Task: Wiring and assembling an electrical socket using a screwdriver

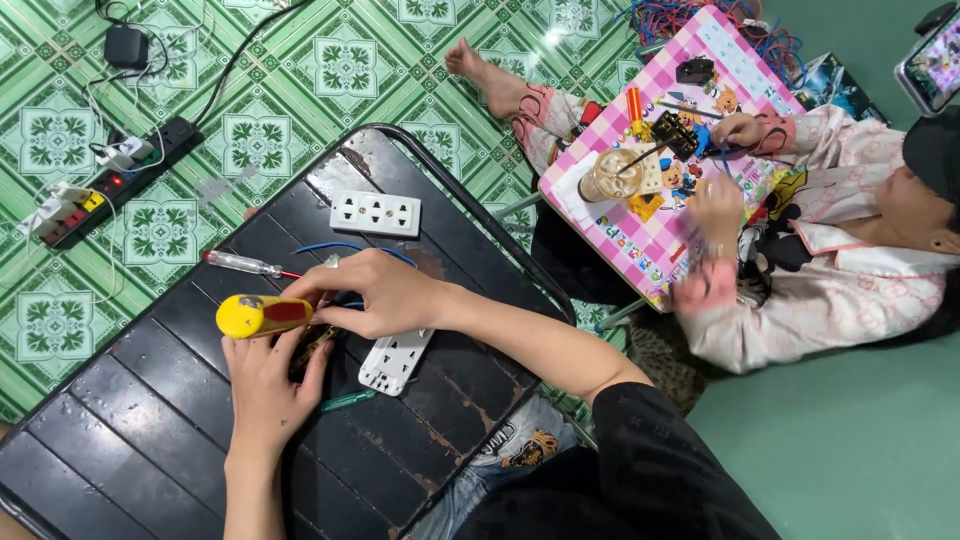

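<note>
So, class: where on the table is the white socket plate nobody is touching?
In the head view, the socket plate lies flat at the black table's far edge, beyond the right hand, beside a blue wire.

Both arms bare from the elbow down, no gloves, rings, watch or bracelets visible on the left hand (268,385) or the right hand (375,295). Right upper arm covered by a loose black short sleeve (650,450), plain fabric, hem ending near the elbow. Below it, light blue faded jeans (500,455) with distressed, ripped patches and a yellow-and-black printed graphic on the thigh.
</note>
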